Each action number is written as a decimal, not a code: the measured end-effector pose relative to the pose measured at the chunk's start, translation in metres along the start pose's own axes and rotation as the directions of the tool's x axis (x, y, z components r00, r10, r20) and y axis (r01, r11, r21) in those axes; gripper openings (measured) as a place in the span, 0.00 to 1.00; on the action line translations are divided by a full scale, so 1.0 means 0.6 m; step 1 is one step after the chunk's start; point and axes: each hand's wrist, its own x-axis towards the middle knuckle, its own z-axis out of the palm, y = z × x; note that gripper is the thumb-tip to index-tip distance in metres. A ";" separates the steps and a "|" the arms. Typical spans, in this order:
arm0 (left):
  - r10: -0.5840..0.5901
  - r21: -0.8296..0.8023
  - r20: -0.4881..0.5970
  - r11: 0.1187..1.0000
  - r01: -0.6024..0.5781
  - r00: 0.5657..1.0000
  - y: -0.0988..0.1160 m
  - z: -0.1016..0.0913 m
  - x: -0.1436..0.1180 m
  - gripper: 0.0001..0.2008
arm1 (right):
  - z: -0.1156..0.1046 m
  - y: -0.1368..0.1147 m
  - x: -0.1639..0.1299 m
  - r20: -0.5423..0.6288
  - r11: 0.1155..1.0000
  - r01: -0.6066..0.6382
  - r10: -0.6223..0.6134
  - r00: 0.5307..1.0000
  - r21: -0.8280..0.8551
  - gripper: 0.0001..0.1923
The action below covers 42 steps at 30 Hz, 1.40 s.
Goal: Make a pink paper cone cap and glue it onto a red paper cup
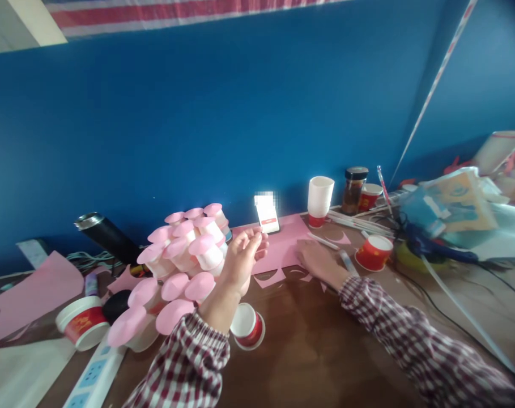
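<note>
Head view: the left hand [242, 255] is raised above the tabletop [316, 351], its fingers [257, 238] curled loosely together near the thumb; whether they pinch something small cannot be told from the blur. It hangs just beside a cluster of paper cups capped with pink paper discs [184, 266], which is stacked in tiers on the left of the brown surface. Below the wrist a red paper cup [247, 327] lies tipped on its side.

The right hand [320, 262] rests palm down on the tabletop at the edge of a pink paper sheet [289, 241], fingers spread fairly flat and holding nothing that can be made out. Pink offcuts [271, 279] lie between the two hands. Just beyond the right hand a white pen-like stick [323, 241] lies on the paper, and another red paper cup [374, 252] stands upright near it.

Further back, against the blue wall [240, 113], a phone [267, 214] leans upright — its screen lit — with a stack of white cups [320, 199] and a dark-lidded glass jar [354, 190] to its right. On the far left sit a black flask [106, 237] lying tilted, a white tub with a red label [82, 322] and a white power strip [93, 377]. Both sleeves are red-and-white check.
</note>
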 end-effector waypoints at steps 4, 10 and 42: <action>-0.008 -0.011 0.038 1.000 0.009 0.999 -0.006 0.000 -0.002 0.16 | 0.018 -0.015 0.013 -0.007 0.999 0.027 -0.027 1.000 0.018 0.16; 0.104 0.158 -0.007 0.982 -0.102 0.995 0.004 -0.015 -0.095 0.13 | 0.022 -0.024 0.002 -0.006 0.985 0.155 -0.155 0.988 0.070 0.15; 0.122 0.824 0.358 0.426 -0.374 0.926 -0.251 0.016 -0.170 0.29 | -0.028 -0.010 -0.105 0.053 0.991 -0.037 0.044 0.998 -0.129 0.14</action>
